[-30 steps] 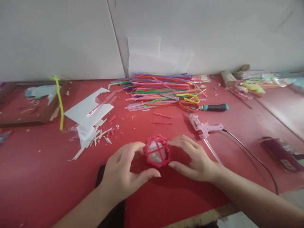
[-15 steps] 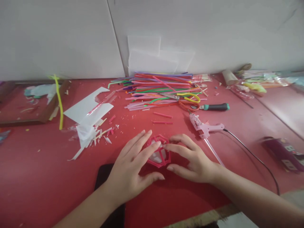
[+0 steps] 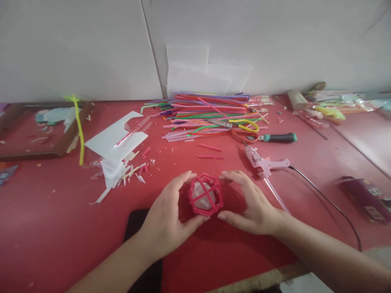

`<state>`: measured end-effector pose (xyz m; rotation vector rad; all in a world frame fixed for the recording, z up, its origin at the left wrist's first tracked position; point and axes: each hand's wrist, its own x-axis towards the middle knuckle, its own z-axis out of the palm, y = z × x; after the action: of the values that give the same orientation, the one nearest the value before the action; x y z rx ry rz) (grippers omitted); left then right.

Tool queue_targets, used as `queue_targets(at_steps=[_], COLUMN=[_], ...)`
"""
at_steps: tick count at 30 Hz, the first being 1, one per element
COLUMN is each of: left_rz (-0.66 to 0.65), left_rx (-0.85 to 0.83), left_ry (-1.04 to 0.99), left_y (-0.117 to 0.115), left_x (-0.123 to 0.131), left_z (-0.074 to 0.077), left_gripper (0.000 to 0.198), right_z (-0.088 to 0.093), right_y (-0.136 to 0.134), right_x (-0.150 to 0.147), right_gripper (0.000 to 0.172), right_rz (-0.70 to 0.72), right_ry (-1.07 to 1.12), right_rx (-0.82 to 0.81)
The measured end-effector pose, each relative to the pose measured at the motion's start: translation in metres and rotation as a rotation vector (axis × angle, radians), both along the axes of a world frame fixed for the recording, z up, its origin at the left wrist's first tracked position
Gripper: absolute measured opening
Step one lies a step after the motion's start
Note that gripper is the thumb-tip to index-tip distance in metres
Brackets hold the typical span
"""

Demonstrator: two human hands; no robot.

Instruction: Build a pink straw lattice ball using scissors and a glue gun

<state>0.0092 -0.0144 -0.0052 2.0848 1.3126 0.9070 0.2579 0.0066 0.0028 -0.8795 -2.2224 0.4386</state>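
A small pink cage made of straw pieces [image 3: 205,195], with something white inside it, sits on the red table [image 3: 45,228] between my hands. My left hand [image 3: 169,217] curls round its left side, fingers over the top and thumb under its near edge. On the cage's right, my right hand [image 3: 250,205] cups it, fingertips at the upper right corner and thumb low. Both hands grip the cage.
A heap of coloured straws [image 3: 207,114] with scissors [image 3: 241,128] lies behind. A pink glue gun [image 3: 264,165] with a black cord rests right of my hands. White paper scraps [image 3: 116,150] lie to the left, a dark phone [image 3: 140,228] under my left wrist, a screwdriver [image 3: 276,137] behind.
My left hand's fingers, stretched flat over the cage half a second ago, have curled back round its left side. The cage now stands uncovered between both hands.
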Motion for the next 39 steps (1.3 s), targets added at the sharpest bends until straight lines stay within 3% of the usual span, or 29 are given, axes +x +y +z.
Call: queue_targets(at_steps=[6, 12, 17, 20, 25, 31, 36, 39], left_rz=[0.026, 0.072, 0.067, 0.125, 0.132, -0.088, -0.18, -0.16], left_rx=[0.014, 0.081, 0.021, -0.025, 0.003, 0.185, 0.274, 0.317], left_ry=[0.027, 0.04, -0.053, -0.022, -0.003, -0.062, 0.009, 0.079], left_y=[0.0, 0.0, -0.001, 0.0, 0.001, 0.001, 0.001, 0.001], left_x=[0.001, -0.003, -0.005, -0.004, -0.004, -0.007, -0.008, -0.007], left_z=[0.002, 0.005, 0.012, 0.015, 0.018, 0.014, 0.01, 0.013], left_gripper=[0.071, 0.087, 0.047, 0.024, 0.012, 0.015, 0.037, 0.055], right_z=[-0.003, -0.012, -0.015, -0.012, -0.001, 0.011, 0.011, 0.01], right_y=[0.002, 0.004, 0.007, 0.007, 0.004, 0.004, 0.001, 0.001], right_x=[-0.003, 0.001, 0.005, 0.004, 0.002, 0.004, 0.003, 0.001], right_gripper=[0.065, 0.053, 0.043, 0.04, 0.041, 0.026, 0.037, 0.041], right_rz=[-0.032, -0.112, -0.196, -0.174, -0.108, -0.002, 0.077, 0.112], right_ry=[0.037, 0.011, -0.058, -0.067, -0.016, 0.085, -0.053, -0.098], right_rx=[0.006, -0.006, -0.037, -0.048, -0.071, 0.075, 0.173, 0.163])
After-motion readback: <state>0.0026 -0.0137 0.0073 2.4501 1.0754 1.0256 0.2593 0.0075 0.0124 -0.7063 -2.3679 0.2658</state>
